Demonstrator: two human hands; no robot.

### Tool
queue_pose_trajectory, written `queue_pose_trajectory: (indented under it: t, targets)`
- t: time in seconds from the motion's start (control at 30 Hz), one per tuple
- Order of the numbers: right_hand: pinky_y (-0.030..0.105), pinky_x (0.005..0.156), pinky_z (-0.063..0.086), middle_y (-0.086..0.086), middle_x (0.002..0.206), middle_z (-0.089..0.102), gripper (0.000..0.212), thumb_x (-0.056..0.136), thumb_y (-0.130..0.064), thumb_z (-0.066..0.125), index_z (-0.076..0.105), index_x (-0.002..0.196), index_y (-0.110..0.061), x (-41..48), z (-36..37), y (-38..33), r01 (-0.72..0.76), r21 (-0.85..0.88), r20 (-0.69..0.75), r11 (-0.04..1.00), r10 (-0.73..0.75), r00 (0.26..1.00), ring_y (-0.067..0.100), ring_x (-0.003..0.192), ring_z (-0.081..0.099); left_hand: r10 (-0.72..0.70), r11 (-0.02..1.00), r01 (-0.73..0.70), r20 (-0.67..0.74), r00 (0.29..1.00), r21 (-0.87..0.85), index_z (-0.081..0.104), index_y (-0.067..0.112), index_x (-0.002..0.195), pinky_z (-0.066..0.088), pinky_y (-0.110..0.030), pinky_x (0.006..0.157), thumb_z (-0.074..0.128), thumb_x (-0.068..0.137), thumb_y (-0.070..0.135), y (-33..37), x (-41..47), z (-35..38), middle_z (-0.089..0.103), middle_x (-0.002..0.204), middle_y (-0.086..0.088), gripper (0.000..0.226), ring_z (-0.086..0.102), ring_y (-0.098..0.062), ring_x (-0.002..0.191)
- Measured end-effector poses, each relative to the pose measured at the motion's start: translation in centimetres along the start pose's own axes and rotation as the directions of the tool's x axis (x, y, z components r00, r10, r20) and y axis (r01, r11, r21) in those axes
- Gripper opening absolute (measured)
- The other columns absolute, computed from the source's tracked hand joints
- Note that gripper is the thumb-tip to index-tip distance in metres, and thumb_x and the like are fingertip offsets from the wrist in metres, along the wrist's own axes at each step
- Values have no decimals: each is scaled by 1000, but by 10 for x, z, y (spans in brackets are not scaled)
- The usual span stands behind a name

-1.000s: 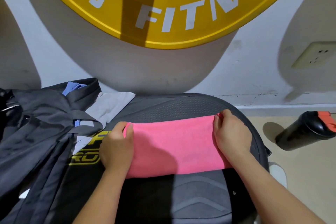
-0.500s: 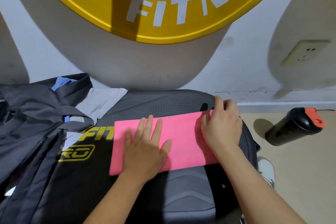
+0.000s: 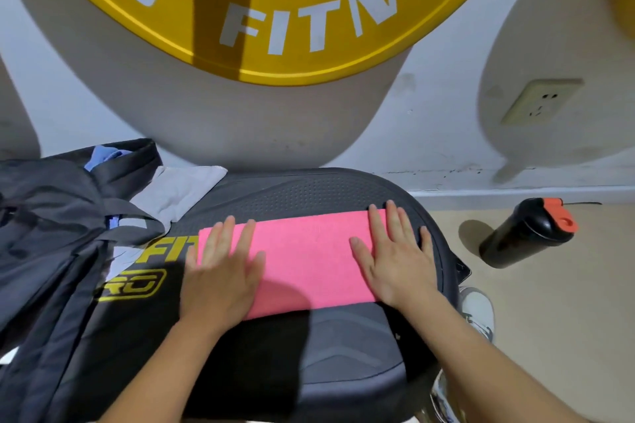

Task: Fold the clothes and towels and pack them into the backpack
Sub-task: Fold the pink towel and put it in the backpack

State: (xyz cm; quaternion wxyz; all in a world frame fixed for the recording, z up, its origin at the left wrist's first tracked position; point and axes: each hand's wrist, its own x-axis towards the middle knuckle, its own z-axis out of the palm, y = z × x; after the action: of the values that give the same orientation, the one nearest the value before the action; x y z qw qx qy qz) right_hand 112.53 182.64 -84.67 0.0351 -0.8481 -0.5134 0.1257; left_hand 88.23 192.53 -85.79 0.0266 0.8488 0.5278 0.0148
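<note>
Hands both flat now: left hand (image 3: 220, 271) and right hand (image 3: 395, 257) spread, palms pressing towel (image 3: 305, 257) ends, where a second ago we pinch far corners. Towel lies folded near seat (image 3: 309, 189) far edge. Fold set, we judge; backpack (image 3: 51, 216) waits at left edge.

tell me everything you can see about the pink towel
The pink towel is a plain, bright pink cloth with a soft, slightly fuzzy look, folded into a flat, wide rectangle with neat edges. It lies across a dark padded seat, a little tilted, its right end farther from the camera. The left hand presses flat on its left end and the right hand presses flat on its right end, fingers straight. Its left edge covers part of the yellow lettering on a black garment.
</note>
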Motion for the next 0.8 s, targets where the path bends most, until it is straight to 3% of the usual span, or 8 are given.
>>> queue_pose_trajectory:
  t: [0.13, 0.23, 0.33, 0.43, 0.53, 0.63, 0.7, 0.8]
  targets:
    - [49, 119, -2, 1, 161, -14, 71, 94, -63, 11, -6, 153, -28, -1, -4, -4, -10, 29, -3, 1000, 10, 1000, 16, 148, -12, -29, 1000, 29, -95, 995, 4, 57, 15, 129, 38, -57, 93, 40, 91, 35, -19, -8, -12, 52, 137, -16, 46, 52, -35, 123]
    - [52, 115, 12, 4, 161, -7, 65, 95, -62, 22, 5, 152, -35, -4, -8, -2, 25, 63, -76, 998, -20, 997, 21, 148, -4, 210, 954, -240, -171, 963, -180, 65, 25, 105, 45, -41, 78, 56, 81, 24, -11, -21, -21, 59, 112, 2, 25, 59, -24, 96]
    - [50, 91, 39, 5, 149, 30, 52, 91, -63, 38, 38, 136, -38, -17, -20, 5, 356, -53, -249, 933, -358, 900, 27, 132, 34, 420, 866, -387, 41, 906, -316, 56, 33, 94, 48, -31, 80, 59, 79, 48, -15, -35, -36, 50, 102, 17, 21, 52, -7, 94]
    - [38, 73, 47, 0, 128, 49, 45, 88, -63, 44, 49, 123, -36, -32, -25, 20, 658, -253, -101, 709, -696, 711, 21, 108, 54, 438, 880, -403, 101, 893, -251, 57, 32, 98, 49, -25, 81, 57, 74, 58, -36, -35, -42, 52, 106, 17, 35, 52, -5, 98]
    - [32, 68, 50, 1, 121, 57, 37, 88, -41, 47, 56, 120, -26, -32, -28, 36, 720, -328, -17, 612, -766, 643, 19, 102, 60, 555, 831, -555, 96, 826, -35, 59, 27, 102, 54, -27, 57, 52, 78, 35, -44, -37, -43, 59, 97, 8, 26, 61, -13, 84]
    - [32, 61, 53, 9, 118, 65, 42, 83, -18, 40, 66, 115, -12, -31, -29, 48, 727, -415, -41, 547, -809, 586, 24, 100, 66, 557, 823, -562, 79, 827, 84, 59, 20, 107, 50, -27, 42, 70, 56, 16, -49, -44, -40, 62, 94, 2, 52, 63, -18, 77]
    - [31, 55, 54, 7, 114, 68, 42, 81, -17, 38, 71, 107, -11, -32, -31, 48, 713, -420, -74, 561, -805, 589, 23, 96, 68, 461, 876, -467, 76, 884, 120, 60, 20, 100, 47, -28, 39, 74, 49, 21, -39, -47, -41, 61, 88, 1, 53, 62, -19, 72]
    - [28, 51, 56, -3, 111, 68, 35, 80, -22, 41, 70, 100, -19, -34, -32, 43, 686, -276, -119, 673, -732, 671, 18, 93, 67, 430, 871, -417, 8, 903, 261, 62, 18, 80, 39, -37, 54, 66, 60, 28, -25, -45, -36, 57, 72, -2, 23, 55, -25, 59]
